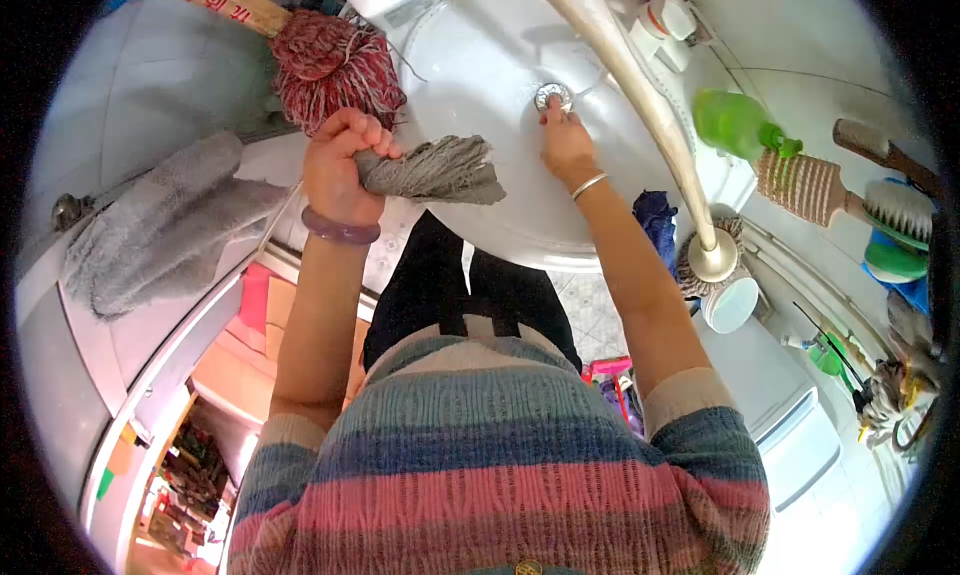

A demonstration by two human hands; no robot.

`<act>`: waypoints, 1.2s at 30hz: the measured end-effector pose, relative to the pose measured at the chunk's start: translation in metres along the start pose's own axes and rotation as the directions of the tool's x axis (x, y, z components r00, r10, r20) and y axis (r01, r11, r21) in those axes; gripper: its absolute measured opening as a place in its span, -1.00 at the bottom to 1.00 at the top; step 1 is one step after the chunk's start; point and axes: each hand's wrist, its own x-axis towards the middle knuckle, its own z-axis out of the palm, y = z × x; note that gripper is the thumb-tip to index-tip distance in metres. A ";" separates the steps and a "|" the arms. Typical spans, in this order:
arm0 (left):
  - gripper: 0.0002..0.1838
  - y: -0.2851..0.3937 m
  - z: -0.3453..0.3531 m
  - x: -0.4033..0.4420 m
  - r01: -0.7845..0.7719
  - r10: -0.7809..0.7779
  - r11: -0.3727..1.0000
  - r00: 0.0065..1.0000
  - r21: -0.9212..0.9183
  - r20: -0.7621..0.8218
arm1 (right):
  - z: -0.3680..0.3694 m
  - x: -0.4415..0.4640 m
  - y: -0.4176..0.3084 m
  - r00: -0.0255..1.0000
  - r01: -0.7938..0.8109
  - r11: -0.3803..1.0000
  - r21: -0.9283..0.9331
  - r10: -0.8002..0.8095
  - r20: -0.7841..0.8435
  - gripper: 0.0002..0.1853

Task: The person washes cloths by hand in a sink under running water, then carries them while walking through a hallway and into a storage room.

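My left hand (345,165) is closed around a grey cloth (435,170), which is bunched up and sticks out to the right over the near rim of the white washbasin (470,65). Down inside the basin, my right hand (568,147) has its fingers together on the round metal drain stopper (553,97). The fingertips partly cover the stopper, so the exact grip is hard to see.
A red-and-white mop head (330,65) leans by the basin's left side. A pale wooden pole (640,85) crosses its right side. Further right are a green bottle (735,123) and brushes (800,185). A grey towel (165,225) hangs at left.
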 end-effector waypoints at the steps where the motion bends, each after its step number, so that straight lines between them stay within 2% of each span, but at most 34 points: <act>1: -0.93 -0.002 0.003 0.002 0.005 -0.005 1.000 1.000 0.003 0.006 | -0.002 -0.001 0.000 1.000 0.010 1.000 -0.014 -0.010 -0.006 -0.43; 3: -0.93 -0.004 0.008 0.000 0.011 -0.011 1.000 1.000 0.019 0.000 | -0.022 -0.014 -0.015 0.996 0.078 0.992 -0.103 -0.082 -0.035 -0.44; 6: -0.93 -0.008 0.019 0.002 0.014 -0.015 0.999 1.000 0.037 0.014 | -0.048 -0.028 -0.020 0.987 0.156 0.985 -0.080 -0.157 -0.012 -0.48; 7: -0.91 -0.011 0.016 0.006 0.037 -0.037 0.999 0.999 0.019 0.020 | -0.053 -0.032 -0.023 0.999 0.045 0.951 0.305 -0.039 -0.026 -0.56; 8: -0.90 -0.015 0.018 0.008 0.035 -0.035 0.999 0.999 0.039 0.004 | -0.059 -0.039 -0.023 0.995 -0.060 0.767 0.639 -0.002 0.097 -0.58; 9: -0.89 -0.019 0.022 0.009 0.034 -0.034 0.998 0.999 0.059 -0.013 | -0.084 -0.053 -0.042 0.975 -0.188 0.468 0.864 -0.016 0.220 -0.59; 10: -0.88 -0.024 0.023 0.011 0.035 -0.032 0.996 0.999 0.080 -0.029 | -0.097 -0.067 -0.056 0.943 -0.314 0.101 0.944 -0.077 0.323 -0.60; 12: -0.89 -0.031 0.026 0.011 0.087 -0.085 0.984 0.996 0.156 -0.017 | -0.089 -0.086 -0.073 0.939 -0.342 -0.232 0.911 -0.124 0.321 -0.58; 13: -0.89 -0.034 0.040 0.006 0.104 -0.099 0.971 0.995 0.214 -0.031 | -0.119 -0.100 -0.088 0.898 -0.391 -0.164 0.905 -0.284 0.337 -0.58; 14: -0.88 -0.037 0.050 0.004 0.119 -0.111 0.955 0.993 0.270 -0.046 | -0.116 -0.101 -0.087 0.920 -0.360 -0.132 0.924 -0.213 0.328 -0.61; 15: -0.77 -0.045 0.047 0.002 -0.091 0.042 0.757 0.995 0.647 0.090 | -0.111 -0.099 -0.084 0.937 -0.332 -0.097 0.938 -0.144 0.317 -0.64; 16: -0.74 -0.048 0.044 0.002 -0.261 0.091 0.505 0.964 0.823 0.250 | -0.108 -0.097 -0.081 0.951 -0.306 -0.062 0.950 -0.073 0.301 -0.67; 17: -0.71 -0.050 0.041 0.001 -0.421 0.085 0.199 0.907 0.885 0.413 | -0.108 -0.095 -0.077 0.948 -0.316 -0.141 0.938 -0.089 0.306 -0.74; 18: -0.68 -0.050 0.043 -0.001 -0.550 0.030 -0.122 0.830 0.826 0.557 | -0.111 -0.097 -0.077 0.961 -0.275 -0.159 0.948 -0.056 0.270 -0.74; 19: -0.66 -0.050 0.045 -0.002 -0.529 -0.054 -0.205 0.846 0.823 0.530 | -0.114 -0.099 -0.078 0.972 -0.235 -0.175 0.956 -0.024 0.235 -0.74; 20: -0.68 -0.052 0.044 -0.001 -0.511 -0.075 -0.201 0.859 0.836 0.507 | -0.117 -0.102 -0.080 0.980 -0.196 -0.190 0.962 0.009 0.201 -0.75; 21: -0.69 -0.052 0.045 0.000 -0.492 -0.097 -0.198 0.870 0.848 0.483 | -0.118 -0.104 -0.082 0.984 -0.137 -0.149 0.979 0.092 0.152 -0.79; 22: -0.71 -0.052 0.047 0.001 -0.475 -0.117 -0.195 0.880 0.858 0.460 | -0.115 -0.106 -0.077 0.990 -0.090 -0.055 0.994 0.100 0.095 -0.81; 23: -0.74 -0.052 0.050 -0.001 -0.179 -0.170 0.115 0.966 0.977 0.197 | -0.110 -0.107 -0.068 0.994 -0.042 0.041 0.998 0.102 0.037 -0.83; 24: -0.74 -0.056 0.047 0.002 -0.042 -0.179 0.285 0.979 0.958 0.097 | -0.111 -0.109 -0.066 0.995 0.006 0.138 0.990 0.098 -0.019 -0.84; 25: -0.74 -0.060 0.040 0.005 0.098 -0.207 0.443 0.978 0.891 -0.004 | -0.109 -0.112 -0.070 0.991 0.085 0.091 0.992 0.099 -0.094 -0.87; 26: -0.73 -0.063 0.035 0.006 0.233 -0.253 0.577 0.962 0.782 -0.100 | -0.108 -0.114 -0.073 0.987 0.095 0.109 0.989 0.116 -0.108 -0.87; 27: -0.72 -0.062 0.038 0.006 0.262 -0.270 0.559 0.955 0.787 -0.126 | -0.107 -0.115 -0.076 0.983 0.108 0.126 0.986 0.134 -0.124 -0.87; 28: -0.72 -0.065 0.037 0.007 0.107 -0.198 0.501 0.980 0.859 -0.007 | -0.109 -0.115 -0.078 0.978 0.122 0.145 0.982 0.150 -0.143 -0.87; 29: -0.73 -0.073 0.034 0.007 -0.049 -0.134 0.430 0.984 0.902 0.118 | -0.113 -0.119 -0.079 0.986 0.045 0.097 0.994 0.155 -0.060 -0.87; 30: -0.73 -0.077 0.039 0.006 -0.204 -0.082 0.347 0.966 0.916 0.246 | -0.112 -0.118 -0.086 0.966 0.166 0.129 0.978 0.177 -0.187 -0.85; 31: -0.76 -0.077 0.043 0.003 -0.473 0.039 0.047 0.881 0.880 0.472 | -0.114 -0.119 -0.091 0.958 0.184 0.180 0.966 0.188 -0.218 -0.83; 34: -0.78 -0.069 0.053 0.004 -0.398 -0.020 -0.268 0.913 0.877 0.408 | -0.120 -0.127 -0.103 0.917 0.283 0.412 0.866 0.147 -0.370 -0.75; 35: -0.77 -0.068 0.055 0.008 -0.222 -0.075 -0.106 0.974 0.969 0.215 | -0.122 -0.130 -0.106 0.897 0.321 0.495 0.808 0.114 -0.426 -0.72; 36: -0.75 -0.068 0.055 0.011 -0.106 -0.090 0.140 0.989 0.984 0.120 | -0.125 -0.135 -0.109 0.929 0.249 0.493 0.834 0.121 -0.349 -0.65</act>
